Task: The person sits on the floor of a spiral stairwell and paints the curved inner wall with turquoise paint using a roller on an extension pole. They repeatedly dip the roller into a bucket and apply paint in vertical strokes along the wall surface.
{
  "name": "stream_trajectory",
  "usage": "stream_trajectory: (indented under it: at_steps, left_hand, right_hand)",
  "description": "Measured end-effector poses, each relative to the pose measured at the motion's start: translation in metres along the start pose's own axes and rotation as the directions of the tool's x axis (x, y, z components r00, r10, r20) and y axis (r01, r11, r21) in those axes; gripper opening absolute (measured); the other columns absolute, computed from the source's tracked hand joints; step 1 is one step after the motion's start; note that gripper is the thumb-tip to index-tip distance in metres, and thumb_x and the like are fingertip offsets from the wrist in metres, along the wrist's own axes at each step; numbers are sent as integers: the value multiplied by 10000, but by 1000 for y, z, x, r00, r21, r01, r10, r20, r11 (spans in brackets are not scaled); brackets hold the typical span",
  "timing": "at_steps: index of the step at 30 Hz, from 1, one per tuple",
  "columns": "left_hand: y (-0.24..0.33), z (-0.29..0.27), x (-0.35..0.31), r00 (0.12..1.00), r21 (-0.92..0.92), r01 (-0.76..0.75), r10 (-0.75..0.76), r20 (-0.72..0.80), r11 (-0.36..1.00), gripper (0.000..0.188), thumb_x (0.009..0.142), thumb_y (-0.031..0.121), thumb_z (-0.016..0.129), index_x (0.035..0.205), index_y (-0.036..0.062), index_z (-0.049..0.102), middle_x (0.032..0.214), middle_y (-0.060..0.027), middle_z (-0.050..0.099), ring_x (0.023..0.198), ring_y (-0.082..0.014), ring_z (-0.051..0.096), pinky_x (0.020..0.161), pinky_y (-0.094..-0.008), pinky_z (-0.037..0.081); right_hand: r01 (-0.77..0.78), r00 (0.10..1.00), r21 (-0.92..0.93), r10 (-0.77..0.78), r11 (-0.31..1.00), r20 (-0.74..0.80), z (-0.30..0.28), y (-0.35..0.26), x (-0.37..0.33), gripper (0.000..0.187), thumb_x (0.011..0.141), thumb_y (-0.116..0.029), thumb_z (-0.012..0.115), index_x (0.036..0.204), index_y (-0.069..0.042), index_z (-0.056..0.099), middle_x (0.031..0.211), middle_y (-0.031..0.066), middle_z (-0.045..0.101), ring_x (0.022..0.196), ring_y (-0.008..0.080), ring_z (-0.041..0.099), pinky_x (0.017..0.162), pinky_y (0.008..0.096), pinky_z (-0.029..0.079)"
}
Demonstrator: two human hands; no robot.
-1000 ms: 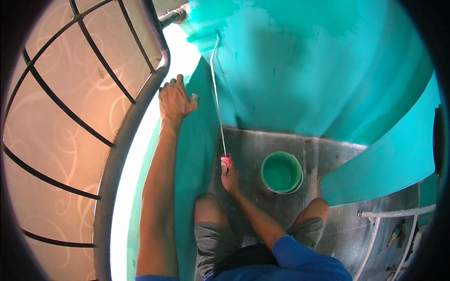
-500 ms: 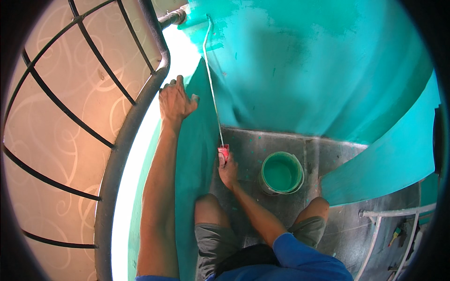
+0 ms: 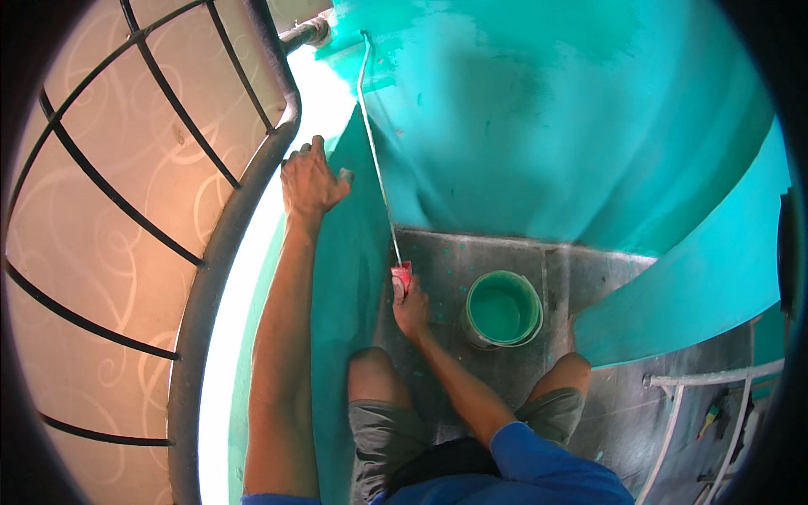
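My right hand [image 3: 410,307] is closed around the red handle of a paint roller [image 3: 377,156]. Its long pale rod reaches up to the turquoise wall [image 3: 522,143], where the roller head blends into the paint and is hard to make out. Darker, fresh-looking patches show near the wall's top. My left hand [image 3: 311,181] holds nothing; its fingers are apart, resting on the top edge of the low teal side wall [image 3: 345,244]. To the right of my right hand, a bucket [image 3: 503,310] of green paint stands on the floor.
A dark metal railing [image 3: 223,210] curves along the left, beside a patterned cream surface [image 3: 109,252]. Another turquoise wall [image 3: 690,295] curves in at the right. Pale metal bars [image 3: 673,438] stand lower right, with a paintbrush [image 3: 709,419] behind them. Paint spots dot the grey floor [image 3: 450,252].
The roller's far end has shifted slightly left and down along the wall. My right hand keeps its grip on the handle, and my left hand stays on the wall edge.
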State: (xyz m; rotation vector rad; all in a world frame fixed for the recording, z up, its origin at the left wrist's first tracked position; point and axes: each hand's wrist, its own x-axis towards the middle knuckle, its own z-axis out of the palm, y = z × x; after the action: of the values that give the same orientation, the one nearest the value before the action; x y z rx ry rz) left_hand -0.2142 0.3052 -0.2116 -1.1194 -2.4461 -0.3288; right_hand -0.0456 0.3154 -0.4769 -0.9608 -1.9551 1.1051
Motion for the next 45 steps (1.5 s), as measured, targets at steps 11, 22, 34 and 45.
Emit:
stream_trajectory:
  at_steps: [11, 22, 34, 45]
  left_hand:
    - [-2, 3, -1, 998, -39, -16, 14, -59, 999, 493, 671, 299, 664, 1012, -4, 477, 828, -181, 575, 786, -326, 591, 749, -426, 462]
    - [-1, -1, -2, 999, -36, 3, -5, -40, 999, 552, 673, 300, 692, 1085, 8, 468, 889, -193, 581, 834, -343, 590, 758, -439, 463]
    - [1, -1, -3, 995, -14, -37, 35, -88, 999, 509, 669, 292, 672, 1023, -18, 479, 844, -188, 576, 807, -328, 591, 766, -421, 459]
    - [-6, 4, -5, 997, -24, -31, 29, -76, 999, 494, 670, 298, 674, 1003, -11, 481, 822, -183, 570, 784, -325, 586, 751, -415, 458]
  right_hand:
    - [-211, 975, 98, 216, 973, -43, -46, 45, -65, 440, 937, -407, 424, 1052, -3, 555, 828, 204, 606, 760, 393, 595, 699, 438, 457]
    - [-204, 970, 172, 175, 964, 171, -55, -6, 17, 488, 948, -379, 416, 1188, 38, 498, 1113, 250, 577, 1059, 378, 557, 884, 422, 431]
    - [-180, 981, 86, 171, 980, 94, -46, -7, 14, 429, 949, -329, 429, 1208, 8, 491, 1062, 250, 598, 1017, 398, 568, 843, 428, 452]
    - [-152, 987, 251, 135, 956, 83, -36, 6, -41, 358, 955, -262, 430, 1182, 4, 507, 1220, 233, 519, 1145, 338, 509, 936, 398, 410]
